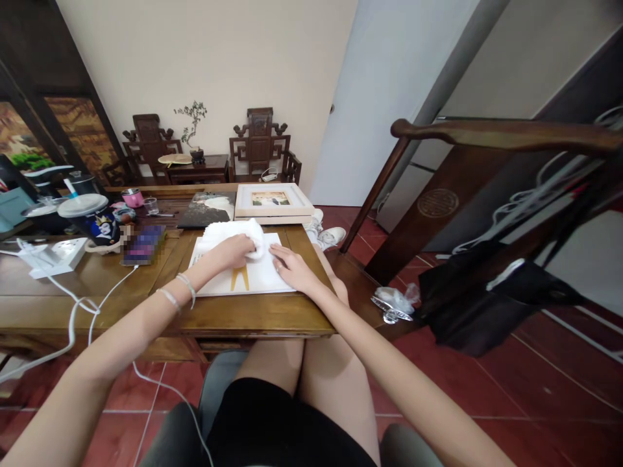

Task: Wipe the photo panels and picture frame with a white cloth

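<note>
On the wooden table lies a flat white panel (267, 280) with an ochre shape and some small dark print at its left edge. My left hand (237, 250), a pale band and bracelet on its wrist, is closed around a bunched white cloth (228, 229). The cloth rests on the upper part of the panel and hides some of it. Lying on the panel's right side is my right hand (293, 268), its fingers stretched out and holding nothing.
Behind the panel are a white-framed picture (270, 198) and a dark picture (208, 209). Leftward stand a phone (148, 243) on a cable, a white power strip (63, 254), a lidded cup (84, 205) and a pink cup (132, 197). A wooden chair (438, 194) is at right.
</note>
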The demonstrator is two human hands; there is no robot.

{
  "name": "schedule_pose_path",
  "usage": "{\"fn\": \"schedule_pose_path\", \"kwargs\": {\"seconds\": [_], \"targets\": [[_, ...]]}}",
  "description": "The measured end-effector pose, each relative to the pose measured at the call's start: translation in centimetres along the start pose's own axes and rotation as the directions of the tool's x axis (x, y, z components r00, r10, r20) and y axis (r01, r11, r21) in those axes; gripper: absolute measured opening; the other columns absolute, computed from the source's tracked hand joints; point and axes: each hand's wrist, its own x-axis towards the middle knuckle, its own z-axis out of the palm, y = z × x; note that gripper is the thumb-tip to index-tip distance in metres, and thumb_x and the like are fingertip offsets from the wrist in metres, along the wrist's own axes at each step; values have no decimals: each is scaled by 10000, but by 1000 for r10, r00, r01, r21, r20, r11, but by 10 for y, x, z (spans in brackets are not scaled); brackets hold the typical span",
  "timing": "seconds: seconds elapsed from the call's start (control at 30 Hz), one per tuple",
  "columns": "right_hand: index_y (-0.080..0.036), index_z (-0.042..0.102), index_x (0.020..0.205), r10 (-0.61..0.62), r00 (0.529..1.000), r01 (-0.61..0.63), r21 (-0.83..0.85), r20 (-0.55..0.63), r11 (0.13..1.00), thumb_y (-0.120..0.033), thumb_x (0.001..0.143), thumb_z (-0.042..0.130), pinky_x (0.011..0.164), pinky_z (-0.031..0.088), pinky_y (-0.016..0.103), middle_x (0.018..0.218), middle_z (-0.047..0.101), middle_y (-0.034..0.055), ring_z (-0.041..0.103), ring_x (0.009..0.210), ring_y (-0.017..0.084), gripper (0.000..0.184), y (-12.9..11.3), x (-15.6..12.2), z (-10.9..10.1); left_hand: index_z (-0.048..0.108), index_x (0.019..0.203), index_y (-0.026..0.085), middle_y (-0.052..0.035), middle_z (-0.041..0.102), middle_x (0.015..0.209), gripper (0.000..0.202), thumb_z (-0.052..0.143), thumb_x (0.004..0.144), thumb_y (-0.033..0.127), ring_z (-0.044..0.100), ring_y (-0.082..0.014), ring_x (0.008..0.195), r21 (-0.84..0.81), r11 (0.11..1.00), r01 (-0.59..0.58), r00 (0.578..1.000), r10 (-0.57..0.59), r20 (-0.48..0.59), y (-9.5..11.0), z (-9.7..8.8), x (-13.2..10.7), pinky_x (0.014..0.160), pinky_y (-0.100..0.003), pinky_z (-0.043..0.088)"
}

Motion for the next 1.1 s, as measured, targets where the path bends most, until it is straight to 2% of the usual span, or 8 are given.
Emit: {"fn": "schedule_pose_path", "kwargs": {"seconds": [0.17, 0.3, 0.37, 0.5, 0.63, 0.77, 0.93, 1.1], "targets": [[-157, 656, 1240, -9, 1000, 9, -18, -10, 1000, -144, 855, 480, 1173, 318, 459, 1364, 587, 113, 474, 1342, 250, 423, 1, 1, 0, 663, 780, 117, -166, 674, 976, 224, 482, 727, -4, 645, -245, 847, 26, 987, -156, 988, 156, -19, 41, -1, -51, 774, -332, 490], [-137, 650, 1246, -10, 1000, 10, -34, -4, 999, -135, 853, 466, 1173, 319, 447, 1361, 589, 124, 483, 1335, 246, 434, -1, 0, -1, 656, 787, 118, -161, 682, 945, 217, 475, 734, 11, 651, -255, 846, -31, 980, -198, 980, 198, 7, 59, -9, -65, 776, -339, 505], [-158, 649, 1251, -17, 1000, 17, -22, -6, 1000, -139, 855, 465, 1173, 318, 453, 1364, 589, 108, 484, 1334, 247, 437, -1, 0, -1, 653, 787, 125, -144, 689, 945, 205, 489, 726, 16, 653, -247, 866, -88, 979, -186, 982, 185, -20, 52, -8, -56, 787, -323, 510], [-186, 656, 1241, -24, 1000, 24, 4, -12, 1000, -158, 861, 473, 1166, 318, 471, 1361, 593, 96, 480, 1336, 255, 424, 0, 0, 0, 654, 780, 129, -117, 699, 990, 204, 513, 698, 7, 641, -222, 942, -163, 972, -168, 982, 151, -110, 18, 6, -19, 856, -298, 501], [-153, 652, 1246, -10, 1000, 9, -6, -17, 1000, -161, 861, 472, 1168, 310, 471, 1363, 586, 124, 471, 1344, 258, 426, 3, -1, 1, 671, 943, 113, -117, 689, 1068, 336, 496, 684, -10, 627, -212, 976, -167, 974, -154, 980, 129, -152, -14, 19, 18, 878, -297, 490], [-181, 654, 1248, -1, 1000, 1, 3, -14, 1000, -167, 859, 488, 1170, 312, 468, 1363, 591, 99, 475, 1342, 247, 423, 4, -2, 0, 659, 1022, 85, -145, 683, 1082, 375, 477, 711, -16, 622, -219, 988, -149, 985, -90, 989, 71, -131, -25, 24, 34, 866, -296, 483], [-179, 653, 1251, 8, 1000, -8, 1, -10, 1000, -168, 864, 482, 1175, 304, 465, 1367, 587, 98, 472, 1344, 246, 423, 1, -2, -1, 669, 899, 114, -113, 692, 994, 291, 455, 750, -15, 623, -203, 969, -125, 986, -112, 985, 94, -144, -19, 20, 23, 863, -286, 477], [-190, 651, 1251, -27, 1000, 27, -7, -8, 1000, -163, 869, 463, 1165, 322, 465, 1358, 598, 87, 475, 1342, 248, 426, 0, -2, -1, 667, 823, 121, -136, 674, 1047, 240, 489, 732, -11, 625, -235, 1014, -84, 980, -182, 982, 176, -70, 12, 13, -21, 881, -315, 482]]}}
